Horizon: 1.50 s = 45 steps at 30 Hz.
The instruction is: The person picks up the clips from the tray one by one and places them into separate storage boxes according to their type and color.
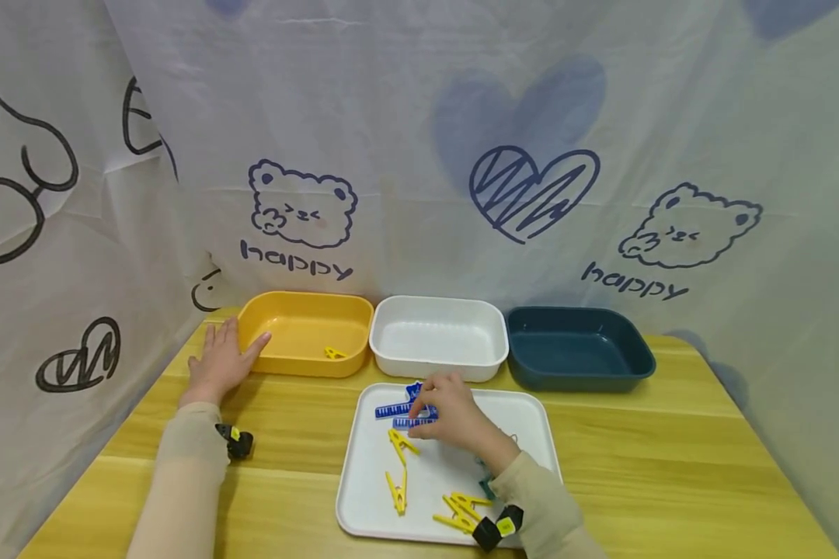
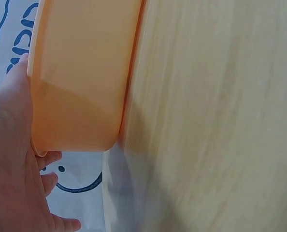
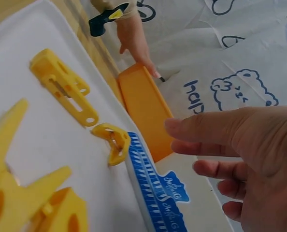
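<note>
Resting spread-fingered left hand [image 1: 220, 363] against yellow bin [image 1: 297, 366], left of centre in frame; holding right hand [image 1: 453, 413], with fingers loosely bent and parted, above blue clips [image 1: 391, 411] on white tray [image 1: 360, 481], lower centre

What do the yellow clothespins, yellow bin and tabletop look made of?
Yellow clothespins: smooth plastic, likely molded; metallic-looking spring shows in the right wrist view.
Yellow bin: probably rigid plastic, satin; smooth walls, rounded corners, soft highlights.
Tabletop: woodgrain, slight sheen; solid wood or laminate, can't tell.
</note>
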Each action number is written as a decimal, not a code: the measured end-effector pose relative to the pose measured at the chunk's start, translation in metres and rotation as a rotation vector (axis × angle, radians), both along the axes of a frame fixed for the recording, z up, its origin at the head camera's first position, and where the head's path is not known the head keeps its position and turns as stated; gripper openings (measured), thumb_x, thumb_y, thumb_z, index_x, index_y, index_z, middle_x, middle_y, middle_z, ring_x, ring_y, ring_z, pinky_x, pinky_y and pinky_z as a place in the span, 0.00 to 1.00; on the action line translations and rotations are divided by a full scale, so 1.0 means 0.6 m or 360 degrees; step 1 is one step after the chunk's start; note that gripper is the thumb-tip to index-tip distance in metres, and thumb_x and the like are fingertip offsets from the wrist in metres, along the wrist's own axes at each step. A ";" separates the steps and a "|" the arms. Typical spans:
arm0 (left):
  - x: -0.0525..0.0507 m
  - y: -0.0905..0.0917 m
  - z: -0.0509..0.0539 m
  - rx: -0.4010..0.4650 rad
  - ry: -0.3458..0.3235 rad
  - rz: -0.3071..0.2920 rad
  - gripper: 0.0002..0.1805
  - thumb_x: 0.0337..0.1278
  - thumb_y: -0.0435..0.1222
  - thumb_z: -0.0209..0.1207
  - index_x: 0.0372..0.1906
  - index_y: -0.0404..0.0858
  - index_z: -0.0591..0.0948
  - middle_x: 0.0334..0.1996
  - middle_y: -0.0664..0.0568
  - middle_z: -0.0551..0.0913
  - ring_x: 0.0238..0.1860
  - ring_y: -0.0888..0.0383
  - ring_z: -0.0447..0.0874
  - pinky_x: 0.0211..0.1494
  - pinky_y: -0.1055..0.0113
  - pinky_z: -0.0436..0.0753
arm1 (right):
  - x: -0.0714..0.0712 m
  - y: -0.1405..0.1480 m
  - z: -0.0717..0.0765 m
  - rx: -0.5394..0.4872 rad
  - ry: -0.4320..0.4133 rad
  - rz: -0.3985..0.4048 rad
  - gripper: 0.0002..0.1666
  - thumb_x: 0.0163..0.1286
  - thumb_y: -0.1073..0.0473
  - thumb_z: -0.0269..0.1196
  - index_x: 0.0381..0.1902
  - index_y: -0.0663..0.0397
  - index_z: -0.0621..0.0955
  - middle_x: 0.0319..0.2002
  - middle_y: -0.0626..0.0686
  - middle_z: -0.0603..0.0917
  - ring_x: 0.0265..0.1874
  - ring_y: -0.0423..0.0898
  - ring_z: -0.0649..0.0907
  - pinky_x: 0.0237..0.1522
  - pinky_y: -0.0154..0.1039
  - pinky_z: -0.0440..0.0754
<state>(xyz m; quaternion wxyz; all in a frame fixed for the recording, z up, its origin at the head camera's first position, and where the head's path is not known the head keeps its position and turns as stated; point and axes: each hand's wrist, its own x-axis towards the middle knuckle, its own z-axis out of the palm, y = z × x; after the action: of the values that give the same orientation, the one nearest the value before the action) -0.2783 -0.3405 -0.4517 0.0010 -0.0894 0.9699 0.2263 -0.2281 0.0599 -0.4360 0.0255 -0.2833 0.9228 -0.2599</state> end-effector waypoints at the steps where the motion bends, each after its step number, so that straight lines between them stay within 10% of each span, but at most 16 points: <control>1: 0.000 0.000 -0.001 0.0001 -0.0001 0.0002 0.59 0.60 0.73 0.31 0.77 0.31 0.35 0.77 0.30 0.38 0.76 0.31 0.27 0.62 0.18 0.40 | 0.001 -0.001 -0.002 0.0033 -0.0013 0.0001 0.10 0.52 0.51 0.76 0.29 0.46 0.87 0.42 0.48 0.77 0.47 0.48 0.67 0.52 0.47 0.67; 19: 0.004 0.002 0.002 0.0030 0.0006 -0.0010 0.58 0.61 0.73 0.31 0.77 0.31 0.36 0.76 0.30 0.37 0.76 0.31 0.26 0.61 0.17 0.40 | 0.009 -0.017 -0.024 0.0339 -0.0209 -0.0064 0.11 0.47 0.51 0.78 0.23 0.37 0.84 0.43 0.43 0.77 0.48 0.45 0.68 0.54 0.46 0.69; 45: -0.001 0.003 -0.003 0.0028 0.0021 0.0000 0.58 0.61 0.73 0.32 0.77 0.31 0.36 0.77 0.30 0.39 0.76 0.31 0.27 0.61 0.18 0.39 | 0.003 -0.014 -0.028 0.0234 0.0021 -0.0106 0.09 0.50 0.54 0.76 0.19 0.39 0.84 0.37 0.43 0.75 0.43 0.44 0.68 0.49 0.41 0.69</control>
<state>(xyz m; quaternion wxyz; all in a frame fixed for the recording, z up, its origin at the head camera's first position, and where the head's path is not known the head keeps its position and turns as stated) -0.2789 -0.3389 -0.4533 -0.0046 -0.0879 0.9679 0.2353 -0.2260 0.0517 -0.4527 0.0314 -0.2514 0.9485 -0.1902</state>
